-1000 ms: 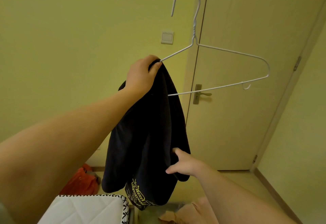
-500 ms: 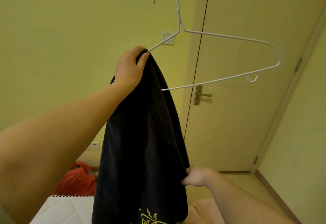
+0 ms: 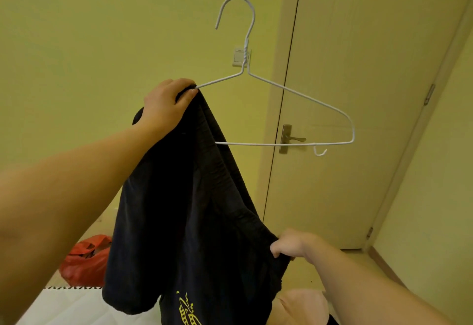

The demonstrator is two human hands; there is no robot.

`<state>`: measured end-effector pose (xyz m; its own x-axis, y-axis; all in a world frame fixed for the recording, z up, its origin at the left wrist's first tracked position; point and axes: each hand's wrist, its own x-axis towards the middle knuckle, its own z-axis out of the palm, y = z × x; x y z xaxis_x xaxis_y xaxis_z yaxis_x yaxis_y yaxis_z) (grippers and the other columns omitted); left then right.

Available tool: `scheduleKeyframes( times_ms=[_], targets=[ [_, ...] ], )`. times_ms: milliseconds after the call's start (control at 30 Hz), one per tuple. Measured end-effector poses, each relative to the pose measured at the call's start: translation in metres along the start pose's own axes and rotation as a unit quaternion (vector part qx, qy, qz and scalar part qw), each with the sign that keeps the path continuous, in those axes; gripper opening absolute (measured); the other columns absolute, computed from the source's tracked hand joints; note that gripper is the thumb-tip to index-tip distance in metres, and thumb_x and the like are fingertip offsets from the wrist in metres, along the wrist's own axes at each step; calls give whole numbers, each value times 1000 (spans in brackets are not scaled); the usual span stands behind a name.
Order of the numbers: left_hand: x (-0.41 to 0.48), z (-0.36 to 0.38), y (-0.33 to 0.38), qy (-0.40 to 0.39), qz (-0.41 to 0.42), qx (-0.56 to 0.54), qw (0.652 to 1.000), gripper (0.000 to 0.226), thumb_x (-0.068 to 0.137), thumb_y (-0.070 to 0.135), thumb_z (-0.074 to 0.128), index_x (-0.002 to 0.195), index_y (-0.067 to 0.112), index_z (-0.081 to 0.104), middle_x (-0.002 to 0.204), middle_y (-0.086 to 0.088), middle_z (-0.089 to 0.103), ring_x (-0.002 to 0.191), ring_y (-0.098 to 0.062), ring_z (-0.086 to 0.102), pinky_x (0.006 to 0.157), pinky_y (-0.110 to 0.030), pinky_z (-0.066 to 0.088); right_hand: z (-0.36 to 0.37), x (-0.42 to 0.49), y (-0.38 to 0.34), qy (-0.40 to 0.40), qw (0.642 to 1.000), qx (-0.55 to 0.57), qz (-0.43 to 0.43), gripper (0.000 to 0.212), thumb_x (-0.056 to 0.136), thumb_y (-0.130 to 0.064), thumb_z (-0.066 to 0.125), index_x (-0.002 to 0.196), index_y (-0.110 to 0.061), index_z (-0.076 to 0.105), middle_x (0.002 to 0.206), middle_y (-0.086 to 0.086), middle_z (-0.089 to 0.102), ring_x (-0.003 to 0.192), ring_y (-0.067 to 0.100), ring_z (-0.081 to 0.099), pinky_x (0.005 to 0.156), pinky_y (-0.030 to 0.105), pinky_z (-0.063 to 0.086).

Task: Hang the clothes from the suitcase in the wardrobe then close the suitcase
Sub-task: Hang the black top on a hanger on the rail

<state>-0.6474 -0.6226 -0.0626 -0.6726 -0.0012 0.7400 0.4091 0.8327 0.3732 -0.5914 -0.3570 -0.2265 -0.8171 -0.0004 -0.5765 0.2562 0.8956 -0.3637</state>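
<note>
Gripping a white wire hanger (image 3: 246, 48) and dark navy cloth garment (image 3: 192, 209) together, the left hand (image 3: 166, 104) is uppermost; the garment hangs lengthwise below that grip, hem pinched by the nearer right hand (image 3: 289, 244).

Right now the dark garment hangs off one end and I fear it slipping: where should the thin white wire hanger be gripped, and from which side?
Probably the twisted neck of the thin white wire hanger, below its hook, from the side of the pale door. It stands upright and bare, while the left hand and bunched dark navy garment cover the left shoulder.
</note>
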Motion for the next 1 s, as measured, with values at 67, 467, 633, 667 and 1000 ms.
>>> scheduleKeyframes(
  times_ms=[67, 467, 633, 667, 1000],
  targets=[
    [-1, -2, -6, -6, 6, 13, 1000, 30, 99, 28, 44, 122, 15, 59, 114, -9, 62, 108, -28, 54, 93, -39, 42, -5, 1, 1, 22, 1000, 2, 0, 20, 82, -11, 48, 67, -12, 34, 69, 2, 31, 59, 16, 28, 54, 26, 21],
    [-23, -2, -39, -53, 34, 89, 994, 28, 98, 27, 46, 117, 15, 62, 98, -9, 62, 97, -28, 54, 89, -39, 37, -63, 28, 33, 210, 975, 59, 46, 3, 80, -21, 45, 81, -19, 47, 90, 7, 52, 92, 28, 49, 80, 34, 37],
    [-36, 2, -49, -81, 69, 134, 985, 27, 97, 27, 48, 117, 15, 62, 100, -8, 63, 99, -28, 55, 81, -30, 26, -89, 36, 49, 272, 959, 39, 64, 10, 67, -35, 43, 72, -27, 47, 104, 10, 62, 109, 33, 55, 86, 43, 40],
    [-39, 3, -51, -90, 79, 143, 982, 28, 97, 27, 48, 117, 15, 62, 100, -7, 64, 98, -28, 56, 80, -30, 25, -89, 18, 42, 281, 957, 36, 58, 8, 72, -34, 44, 70, -27, 44, 104, 9, 62, 109, 33, 55, 86, 42, 41],
    [-51, 32, -33, -168, 40, 76, 982, 29, 98, 32, 45, 119, 19, 60, 112, -2, 64, 105, -22, 56, 93, -35, 39, -87, -35, -16, 341, 927, 40, -151, 17, 87, -16, 53, 72, -10, 48, 88, 3, 41, 71, 17, 41, 52, 21, 27]
  ],
)
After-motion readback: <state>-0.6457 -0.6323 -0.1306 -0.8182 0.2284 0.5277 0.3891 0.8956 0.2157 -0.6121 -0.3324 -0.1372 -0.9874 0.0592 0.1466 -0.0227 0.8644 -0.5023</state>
